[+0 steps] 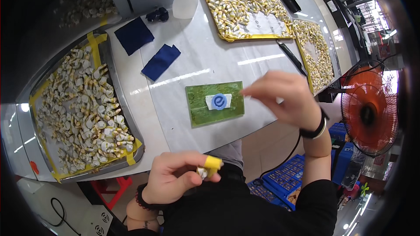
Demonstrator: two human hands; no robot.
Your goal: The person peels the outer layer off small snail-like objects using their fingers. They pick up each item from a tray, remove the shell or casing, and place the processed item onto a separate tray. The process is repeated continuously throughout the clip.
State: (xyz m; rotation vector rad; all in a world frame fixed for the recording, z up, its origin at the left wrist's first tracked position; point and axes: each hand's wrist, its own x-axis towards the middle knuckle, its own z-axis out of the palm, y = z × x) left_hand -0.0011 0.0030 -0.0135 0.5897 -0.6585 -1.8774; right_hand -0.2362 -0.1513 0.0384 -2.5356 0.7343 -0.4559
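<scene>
Close to my body, my left hand [177,177] pinches a small white piece [202,172] between thumb and fingers; its far side is hidden. Yellow tape [213,162] wraps a fingertip of that hand. My right hand [286,98] is raised by the right edge of a green slab [197,116], its fingers smeared by motion. Whether anything is in them does not show. On the slab lies a white pad [210,103] with a round blue piece [220,101] on top.
Left stands a tray [139,150] of white-and-yellow pieces. Two more trays [249,39] [311,85] of small pieces stand back right. Blue cloths [133,36] [161,62], a white bottle [185,3] and a black-handled tool [291,57] lie around. An orange fan [367,111] stands right, above blue crates [282,175].
</scene>
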